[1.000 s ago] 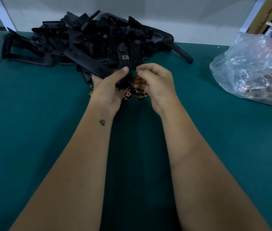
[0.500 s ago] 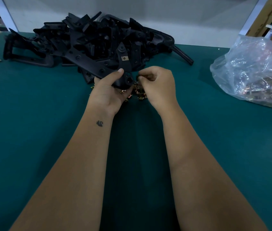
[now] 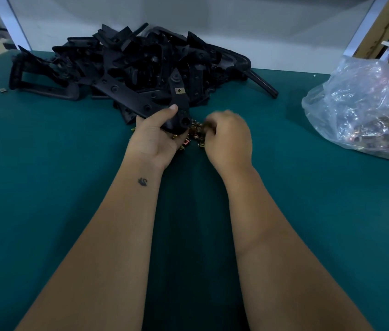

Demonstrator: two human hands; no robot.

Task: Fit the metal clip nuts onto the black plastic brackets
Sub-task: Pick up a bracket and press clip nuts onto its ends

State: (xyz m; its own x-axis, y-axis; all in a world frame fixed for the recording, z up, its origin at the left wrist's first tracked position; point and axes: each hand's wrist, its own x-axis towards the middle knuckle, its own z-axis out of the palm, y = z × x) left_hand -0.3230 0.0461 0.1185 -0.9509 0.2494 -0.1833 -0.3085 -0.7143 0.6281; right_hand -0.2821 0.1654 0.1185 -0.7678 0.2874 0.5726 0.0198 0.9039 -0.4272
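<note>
My left hand (image 3: 155, 137) grips a black plastic bracket (image 3: 178, 103) by its lower end, thumb on top. The bracket stands up and away from me, and a brass-coloured clip nut (image 3: 179, 91) sits on its upper part. A small heap of loose clip nuts (image 3: 194, 133) lies on the green table between my hands. My right hand (image 3: 229, 139) is blurred, with its curled fingertips down in that heap. Whether it pinches a nut is hidden.
A big pile of black brackets (image 3: 129, 60) fills the far left-centre of the table (image 3: 45, 163), right behind my left hand. A clear plastic bag (image 3: 365, 108) holding more clip nuts sits at the right. One stray nut (image 3: 2, 90) lies far left.
My right hand has left the bracket's end and dropped down and right into the heap of loose clip nuts. The left hand has kept hold of the bracket, nearly still.
</note>
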